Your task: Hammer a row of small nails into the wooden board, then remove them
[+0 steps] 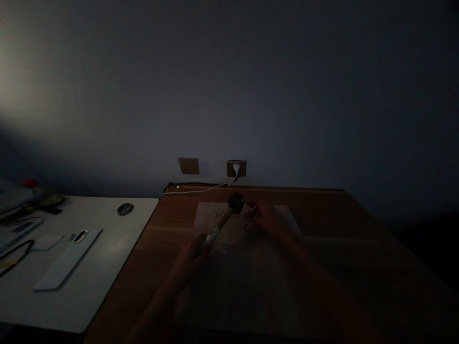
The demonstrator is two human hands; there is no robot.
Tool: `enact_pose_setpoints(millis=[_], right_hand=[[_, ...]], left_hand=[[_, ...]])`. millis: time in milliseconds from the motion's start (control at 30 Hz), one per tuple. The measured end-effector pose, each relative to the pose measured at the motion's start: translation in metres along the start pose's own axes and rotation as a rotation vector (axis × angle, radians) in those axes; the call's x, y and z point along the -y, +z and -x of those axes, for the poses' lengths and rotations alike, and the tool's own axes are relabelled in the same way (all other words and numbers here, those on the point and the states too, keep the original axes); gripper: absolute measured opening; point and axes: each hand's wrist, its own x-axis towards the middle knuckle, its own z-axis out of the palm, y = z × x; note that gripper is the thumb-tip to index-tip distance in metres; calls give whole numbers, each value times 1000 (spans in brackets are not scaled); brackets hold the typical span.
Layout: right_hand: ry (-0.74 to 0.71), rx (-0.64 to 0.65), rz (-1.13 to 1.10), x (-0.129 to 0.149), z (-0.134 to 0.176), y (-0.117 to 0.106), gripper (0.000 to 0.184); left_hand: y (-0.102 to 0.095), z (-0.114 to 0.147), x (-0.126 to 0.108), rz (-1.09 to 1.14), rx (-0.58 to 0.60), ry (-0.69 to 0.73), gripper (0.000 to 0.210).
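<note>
My left hand (196,255) is wrapped round the patterned white grip of a stick-like tool (224,220) with a pale shaft and a dark round head; its exact kind is hard to tell in the dim light. The head is over the far part of a pale sheet (251,282). Just right of that head is my right hand (264,216), its fingers curled in; whatever they may hold is lost in shadow. A small shiny metal piece (219,215) lies left of the tool's head, and another small shiny piece (246,229) is below my right hand.
The sheet lies on a brown wooden table (154,258) against the wall. White and black cables run from a wall socket (241,168) along its back edge. On the white table (103,272) at left are a phone (70,263), a round dark disc (125,209) and several other things.
</note>
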Motion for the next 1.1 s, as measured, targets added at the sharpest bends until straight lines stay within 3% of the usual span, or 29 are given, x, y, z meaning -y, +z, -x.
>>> enact_pose_setpoints(millis=[133, 433, 733, 1100], right_hand=[[-61, 97, 23, 2, 12, -14, 24], [-127, 248, 17, 13, 6, -2, 27], [-56, 108, -21, -6, -1, -10, 28], [-71, 103, -20, -3, -5, 5, 34]], left_hand=[[4, -2, -2, -45, 22, -19, 49], [-2, -2, 10, -37, 3, -19, 53], [-2, 4, 15, 37, -11, -49, 60], [-3, 6, 15, 3, 0, -14, 58]])
